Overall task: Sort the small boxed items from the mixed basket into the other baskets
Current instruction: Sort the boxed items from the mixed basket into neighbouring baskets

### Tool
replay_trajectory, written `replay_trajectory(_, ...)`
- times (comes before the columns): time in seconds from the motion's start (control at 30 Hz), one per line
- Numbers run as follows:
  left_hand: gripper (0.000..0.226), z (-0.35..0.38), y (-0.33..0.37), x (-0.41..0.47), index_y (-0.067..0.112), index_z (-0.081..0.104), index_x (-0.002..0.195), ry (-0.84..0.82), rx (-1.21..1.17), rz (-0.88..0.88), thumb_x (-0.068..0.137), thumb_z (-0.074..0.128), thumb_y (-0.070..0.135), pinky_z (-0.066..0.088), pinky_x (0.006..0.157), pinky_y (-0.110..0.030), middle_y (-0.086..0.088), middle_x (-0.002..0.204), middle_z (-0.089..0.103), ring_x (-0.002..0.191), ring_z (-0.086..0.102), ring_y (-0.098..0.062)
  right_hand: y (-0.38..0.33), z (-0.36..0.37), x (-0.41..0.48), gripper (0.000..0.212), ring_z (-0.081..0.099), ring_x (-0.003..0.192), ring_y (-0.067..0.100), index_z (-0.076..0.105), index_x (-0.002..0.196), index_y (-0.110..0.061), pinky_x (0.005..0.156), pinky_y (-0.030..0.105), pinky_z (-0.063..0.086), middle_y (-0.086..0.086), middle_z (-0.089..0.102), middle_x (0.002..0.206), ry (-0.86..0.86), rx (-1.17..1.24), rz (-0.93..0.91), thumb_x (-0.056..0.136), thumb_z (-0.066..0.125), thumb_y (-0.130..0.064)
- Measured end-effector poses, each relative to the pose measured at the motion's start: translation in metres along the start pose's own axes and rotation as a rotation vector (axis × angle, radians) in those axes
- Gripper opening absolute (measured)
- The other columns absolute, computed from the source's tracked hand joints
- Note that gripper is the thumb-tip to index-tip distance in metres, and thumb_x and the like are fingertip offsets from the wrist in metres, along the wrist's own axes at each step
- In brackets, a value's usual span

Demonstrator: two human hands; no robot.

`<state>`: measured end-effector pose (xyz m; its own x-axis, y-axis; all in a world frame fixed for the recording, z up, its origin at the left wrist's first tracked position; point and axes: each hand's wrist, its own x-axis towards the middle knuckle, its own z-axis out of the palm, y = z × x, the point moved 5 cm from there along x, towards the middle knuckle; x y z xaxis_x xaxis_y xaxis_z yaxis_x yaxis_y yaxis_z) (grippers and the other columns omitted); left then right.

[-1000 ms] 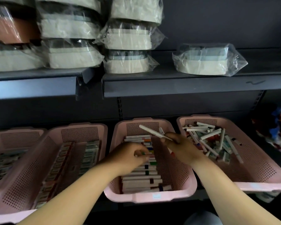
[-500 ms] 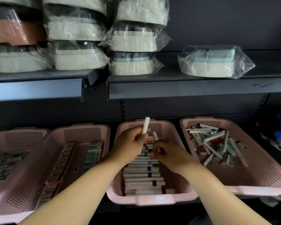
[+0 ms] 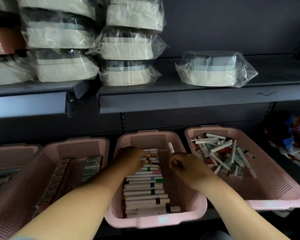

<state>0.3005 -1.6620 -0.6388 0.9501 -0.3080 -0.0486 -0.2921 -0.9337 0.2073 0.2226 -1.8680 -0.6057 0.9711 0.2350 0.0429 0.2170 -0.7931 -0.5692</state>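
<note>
Pink middle basket [image 3: 142,222] under both hands, boxes lined up in neat row [image 3: 145,187]. Left hand [image 3: 130,160] rests on far end of row; holding one or only touching, cannot tell. Right hand [image 3: 185,168] pinches thin white box [image 3: 171,147], top poking up above hand. Mixed basket [image 3: 275,203] just right of that hand, jumbled pile [image 3: 220,153] inside. Boxes look light, stiff, easy to squash; pinch long sides near middle, gently.

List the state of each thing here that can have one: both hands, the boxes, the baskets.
left hand: on the far end of the row, grip unclear.
right hand: pinches a slim white box, nearly upright.
middle basket: holds the neat row.
right basket: loose boxes, jumbled.
left basket: sorted boxes, lined up.
</note>
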Motion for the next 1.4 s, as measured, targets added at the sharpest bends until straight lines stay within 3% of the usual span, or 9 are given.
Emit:
replay_trajectory(0.23,0.019,-0.003,0.025,-0.003,0.032,0.079,0.097,0.008,-0.685,-0.021,0.103,0.062,0.039,0.056,0.091,-0.037,0.000,0.097,0.078,0.094,0.072,-0.018,-0.005,0.010,0.009,0.019,0.060,0.090,-0.007,0.068,0.095,-0.034,0.072,0.011,0.040,-0.018,0.068,0.099,0.002,0.102,-0.085,0.099,0.054,-0.022)
replay_trajectory(0.43,0.026,-0.006,0.038,-0.011,0.023,0.072,0.083,0.086,-0.914,-0.025,0.105,0.060,0.019,0.051,0.080,-0.029,0.007,0.078,0.072,0.081,0.066,-0.013,-0.018,0.029,0.016,0.022,0.059,0.109,-0.001,0.068,0.109,-0.038,0.094,0.016,0.046,-0.019,0.061,0.123,-0.060,0.103,-0.148,0.101,0.051,-0.027)
replay_trajectory(0.6,0.020,-0.037,0.014,0.000,0.034,0.063,0.084,0.364,-0.367,0.075,0.103,0.062,0.029,0.041,0.065,-0.022,0.013,0.078,0.060,0.073,0.057,0.000,-0.012,0.017,0.010,0.025,0.052,0.113,-0.009,0.065,0.120,-0.043,0.090,0.007,0.036,-0.030,0.052,0.128,-0.053,0.085,-0.115,0.100,0.056,-0.033)
replay_trajectory(0.67,0.009,-0.038,0.009,0.007,0.033,0.071,0.104,0.335,-0.169,0.138,0.102,0.062,0.033,0.048,0.072,-0.029,0.013,0.091,0.066,0.084,0.063,-0.008,-0.006,0.012,0.005,0.019,0.053,0.104,-0.013,0.066,0.113,-0.044,0.084,0.006,0.037,-0.033,0.055,0.118,-0.065,0.082,-0.097,0.099,0.056,-0.035)
replay_trajectory(0.77,0.023,-0.027,0.000,0.020,0.032,0.072,0.122,0.244,0.038,0.149,0.101,0.063,0.038,0.052,0.093,-0.033,0.008,0.118,0.072,0.108,0.066,-0.017,-0.002,0.009,0.000,0.016,0.054,0.099,-0.011,0.066,0.109,-0.042,0.078,0.007,0.038,-0.029,0.059,0.112,-0.079,0.021,-0.071,0.099,0.055,-0.036)
replay_trajectory(0.9,0.027,-0.007,-0.003,0.021,0.030,0.072,0.124,0.114,0.065,0.098,0.102,0.060,0.041,0.053,0.095,-0.032,0.005,0.124,0.071,0.116,0.066,-0.020,-0.001,0.006,-0.004,0.018,0.056,0.097,-0.009,0.067,0.111,-0.041,0.075,0.007,0.039,-0.026,0.063,0.110,-0.102,-0.020,-0.058,0.099,0.054,-0.035)
replay_trajectory(1.07,0.019,-0.006,0.031,-0.007,0.029,0.076,0.092,0.025,-0.044,0.167,0.099,0.058,0.031,0.056,0.083,-0.029,0.010,0.096,0.072,0.088,0.065,-0.009,0.002,0.003,-0.002,0.019,0.060,0.095,-0.006,0.069,0.104,-0.039,0.087,0.021,0.051,-0.023,0.067,0.105,-0.077,0.025,-0.027,0.098,0.055,-0.028)
replay_trajectory(1.17,0.013,-0.004,0.059,-0.038,0.026,0.079,0.097,-0.041,-0.024,0.312,0.092,0.068,0.029,0.045,0.075,-0.012,0.011,0.098,0.075,0.088,0.064,-0.006,0.007,0.004,0.003,0.019,0.061,0.093,-0.008,0.070,0.098,-0.040,0.088,0.023,0.052,-0.024,0.068,0.100,-0.042,0.083,-0.017,0.096,0.057,-0.027)
replay_trajectory(1.4,0.021,0.017,0.078,-0.082,0.023,0.078,0.112,-0.337,0.045,0.348,0.091,0.074,0.026,0.038,0.071,-0.020,0.006,0.109,0.074,0.095,0.064,-0.014,0.013,0.005,0.005,0.021,0.061,0.093,-0.008,0.069,0.092,-0.044,0.084,0.021,0.048,-0.028,0.068,0.095,-0.013,0.131,-0.032,0.094,0.061,-0.025)
